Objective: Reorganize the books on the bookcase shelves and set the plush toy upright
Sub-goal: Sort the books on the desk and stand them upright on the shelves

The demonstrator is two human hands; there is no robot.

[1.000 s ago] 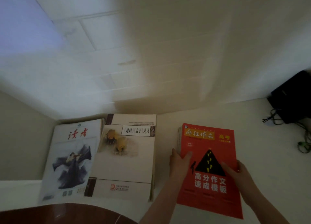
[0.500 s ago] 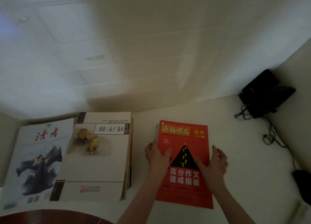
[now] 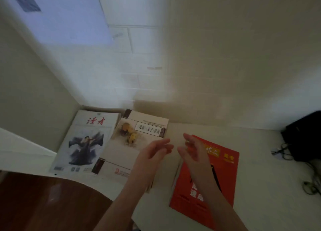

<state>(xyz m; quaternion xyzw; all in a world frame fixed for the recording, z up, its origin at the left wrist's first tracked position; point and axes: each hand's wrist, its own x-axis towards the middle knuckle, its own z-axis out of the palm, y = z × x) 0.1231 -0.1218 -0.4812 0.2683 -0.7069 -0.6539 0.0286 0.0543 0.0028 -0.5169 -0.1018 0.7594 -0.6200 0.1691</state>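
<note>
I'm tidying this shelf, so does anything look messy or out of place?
Mainly the loose cables tangled beside the black box at the right. The red book lies apart from the magazine and beige book, which sit side by side.

We see a rounded dark brown wooden surface (image 3: 43, 204), glossy with highlights; a matt, smooth white shelf board (image 3: 269, 187); a white painted brick wall (image 3: 142, 85), slightly rough; and a flat red paper-covered book (image 3: 229, 175), smooth-faced.

Home study: books (image 3: 121, 152), white shelf (image 3: 260, 170)
</note>
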